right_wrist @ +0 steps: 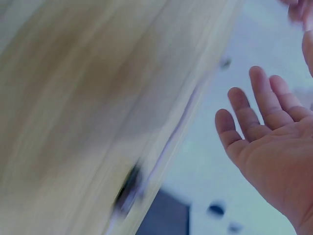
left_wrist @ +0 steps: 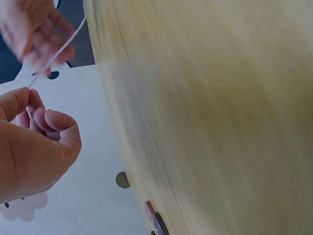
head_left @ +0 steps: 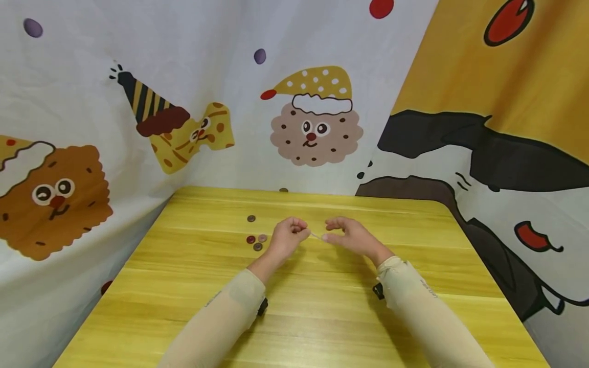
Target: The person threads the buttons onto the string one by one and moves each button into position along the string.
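My left hand (head_left: 287,237) pinches a thin pale string (left_wrist: 61,49) between thumb and fingertips above the table. From there the string runs over toward my right hand (head_left: 352,236), which stands a little apart with its fingers spread and nearly straight in the right wrist view. Along the string (right_wrist: 171,137) in that view shows a dark, blurred thing (right_wrist: 128,191); its kind I cannot tell. Left of my left hand lie a dark red button (head_left: 250,239), a pinkish button (head_left: 262,238) and a brown button (head_left: 257,247), close together.
Another brown button (head_left: 251,218) lies farther back on the wooden table (head_left: 184,286). A white cloth with cartoon prints (head_left: 230,168) hangs behind the table's far edge. Dark wrist gear (head_left: 378,291) shows under the right sleeve.
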`<state>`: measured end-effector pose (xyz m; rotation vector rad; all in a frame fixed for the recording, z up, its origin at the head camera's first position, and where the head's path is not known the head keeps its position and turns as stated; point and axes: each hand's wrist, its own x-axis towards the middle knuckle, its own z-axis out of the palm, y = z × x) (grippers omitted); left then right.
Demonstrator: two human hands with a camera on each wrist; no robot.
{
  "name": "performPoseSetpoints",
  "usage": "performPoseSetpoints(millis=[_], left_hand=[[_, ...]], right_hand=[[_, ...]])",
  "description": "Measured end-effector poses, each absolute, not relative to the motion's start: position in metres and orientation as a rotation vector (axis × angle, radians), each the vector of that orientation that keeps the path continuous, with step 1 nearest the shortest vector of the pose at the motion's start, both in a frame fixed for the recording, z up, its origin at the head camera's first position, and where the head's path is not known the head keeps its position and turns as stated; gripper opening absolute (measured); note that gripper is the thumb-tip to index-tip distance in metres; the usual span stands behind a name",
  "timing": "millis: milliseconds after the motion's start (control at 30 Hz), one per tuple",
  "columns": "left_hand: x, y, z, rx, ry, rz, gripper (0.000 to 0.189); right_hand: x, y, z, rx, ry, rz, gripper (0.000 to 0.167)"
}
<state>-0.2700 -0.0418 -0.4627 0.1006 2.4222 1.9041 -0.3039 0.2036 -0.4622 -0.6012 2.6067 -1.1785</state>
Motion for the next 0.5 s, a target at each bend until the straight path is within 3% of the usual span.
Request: performPoseSetpoints(millis=[133,367,500], left_hand=[[-0.27,-0.04,-0.463,0.093,2.405,1.908,0.017],[-0.269,-0.039,-0.465,0.102,2.394,1.918,0.017],[-0.268,-0.04,-0.465,0.103,2.413,1.925,0.019]], right_hand=[[-0.3,0.17,-0.463,-0.652,2.549,-1.217,0.062],[-0.296,0.155,-0.469,-0.609,2.622,-1.246,0.027],[-0.294,0.159,-0.469,-0.564,2.675,-1.259,0.018]])
